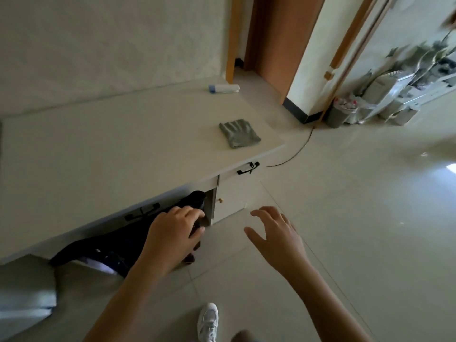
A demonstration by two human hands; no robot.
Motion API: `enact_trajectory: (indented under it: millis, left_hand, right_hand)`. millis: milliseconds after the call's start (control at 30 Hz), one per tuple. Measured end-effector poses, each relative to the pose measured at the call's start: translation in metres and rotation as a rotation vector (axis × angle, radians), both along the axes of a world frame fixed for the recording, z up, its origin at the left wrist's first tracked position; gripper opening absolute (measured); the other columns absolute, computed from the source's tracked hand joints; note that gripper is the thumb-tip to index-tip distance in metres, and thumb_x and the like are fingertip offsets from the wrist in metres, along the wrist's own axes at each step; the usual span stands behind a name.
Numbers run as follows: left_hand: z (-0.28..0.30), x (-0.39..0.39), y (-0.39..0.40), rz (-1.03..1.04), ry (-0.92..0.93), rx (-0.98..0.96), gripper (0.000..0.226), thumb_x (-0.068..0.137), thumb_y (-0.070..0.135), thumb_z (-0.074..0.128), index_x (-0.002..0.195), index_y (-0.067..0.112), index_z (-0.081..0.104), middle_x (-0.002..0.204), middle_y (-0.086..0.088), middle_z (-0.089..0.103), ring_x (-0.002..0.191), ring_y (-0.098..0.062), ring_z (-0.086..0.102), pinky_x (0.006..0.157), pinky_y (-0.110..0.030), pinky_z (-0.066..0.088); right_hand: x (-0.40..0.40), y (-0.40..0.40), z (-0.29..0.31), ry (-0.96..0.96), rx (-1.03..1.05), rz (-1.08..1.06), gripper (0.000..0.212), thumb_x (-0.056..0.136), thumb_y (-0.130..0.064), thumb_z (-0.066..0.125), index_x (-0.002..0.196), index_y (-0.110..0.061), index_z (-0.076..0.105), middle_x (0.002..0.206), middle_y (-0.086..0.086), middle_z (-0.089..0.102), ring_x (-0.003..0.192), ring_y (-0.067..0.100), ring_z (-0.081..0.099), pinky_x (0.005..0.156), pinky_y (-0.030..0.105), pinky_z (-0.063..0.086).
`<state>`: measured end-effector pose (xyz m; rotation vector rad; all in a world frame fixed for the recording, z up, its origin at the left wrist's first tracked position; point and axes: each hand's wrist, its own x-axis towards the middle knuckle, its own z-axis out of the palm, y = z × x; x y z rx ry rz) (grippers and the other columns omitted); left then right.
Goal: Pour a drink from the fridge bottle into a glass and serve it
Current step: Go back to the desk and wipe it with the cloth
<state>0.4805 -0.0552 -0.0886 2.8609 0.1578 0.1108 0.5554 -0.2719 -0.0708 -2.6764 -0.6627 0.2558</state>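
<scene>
Left hand (172,233) fingers grip a dark chair (118,245); right hand (276,233) fingers spread wide.

We have only one view, worn on the head, looking forward and steeply down with a strong tilt. Both hands, left (172,233) and right (274,233), sit close below us; the worktop (111,144) lies to the left, the floor (357,218) right, a doorway farther off.

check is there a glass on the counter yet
No, the counter holds only a grey cloth and a white roll.
</scene>
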Motion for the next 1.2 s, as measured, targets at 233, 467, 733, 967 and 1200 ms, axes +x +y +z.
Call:
enact_trajectory:
  millis: [233,467,733,967,1200]
  left_hand:
    - [-0.005,0.070,0.063,0.112,-0.022,-0.017,0.031,0.087,0.036,0.058,0.114,0.022,0.060,0.109,0.005,0.065,0.096,-0.018,0.060,0.074,-0.033,0.046]
    - [-0.028,0.147,0.109,0.210,0.054,-0.012,0.029,0.075,0.028,0.073,0.102,0.018,0.066,0.095,0.002,0.069,0.081,-0.023,0.065,0.060,-0.034,0.050]
    - [-0.056,0.200,0.168,0.361,0.164,-0.025,0.034,0.075,0.024,0.074,0.107,0.015,0.064,0.094,-0.002,0.070,0.077,-0.024,0.066,0.056,-0.035,0.050]
    - [-0.076,0.185,0.195,0.531,0.273,-0.081,0.034,0.078,0.026,0.071,0.111,0.019,0.063,0.100,0.003,0.069,0.083,-0.018,0.065,0.061,-0.032,0.049]
    - [-0.088,0.173,0.212,0.642,0.278,-0.115,0.036,0.082,0.028,0.067,0.116,0.017,0.061,0.103,0.003,0.068,0.084,-0.017,0.063,0.063,-0.030,0.047]
  right_hand:
    - [0.114,0.075,-0.018,0.021,-0.010,0.087,0.048,0.088,-0.050,0.049,0.129,-0.026,0.044,0.136,-0.002,0.043,0.120,0.017,0.044,0.096,0.035,0.040]
    - [0.268,0.139,-0.082,0.058,-0.034,0.110,0.060,0.088,-0.048,0.052,0.136,-0.018,0.035,0.144,0.008,0.036,0.128,0.029,0.037,0.102,0.047,0.036]
    - [0.422,0.178,-0.163,0.113,-0.172,0.059,0.068,0.091,-0.055,0.031,0.146,-0.030,0.000,0.158,0.005,-0.001,0.144,0.028,0.000,0.115,0.055,0.012]
    - [0.444,0.201,-0.205,0.114,-0.343,0.054,0.069,0.085,-0.067,0.007,0.144,-0.037,-0.011,0.156,0.000,-0.014,0.142,0.028,-0.015,0.111,0.058,-0.009]
    - [0.436,0.209,-0.207,0.052,-0.353,0.044,0.068,0.085,-0.063,0.006,0.146,-0.034,-0.006,0.156,-0.002,-0.011,0.142,0.026,-0.013,0.112,0.058,-0.008]
